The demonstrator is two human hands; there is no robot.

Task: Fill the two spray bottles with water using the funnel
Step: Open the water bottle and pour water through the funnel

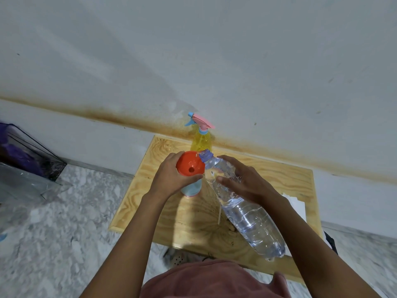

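Observation:
An orange funnel sits in the mouth of a pale blue spray bottle that stands on a small wooden table. My left hand grips the funnel and the bottle's neck. My right hand holds a large clear water bottle round its upper part, tilted so its open neck rests at the funnel's rim. A yellow spray bottle with a pink and blue trigger head stands upright at the table's far edge, by the wall.
A white sheet lies on the table's right side, behind my right forearm. A thin white tube lies on the wood under the water bottle. Clear plastic boxes sit on the marble floor at left.

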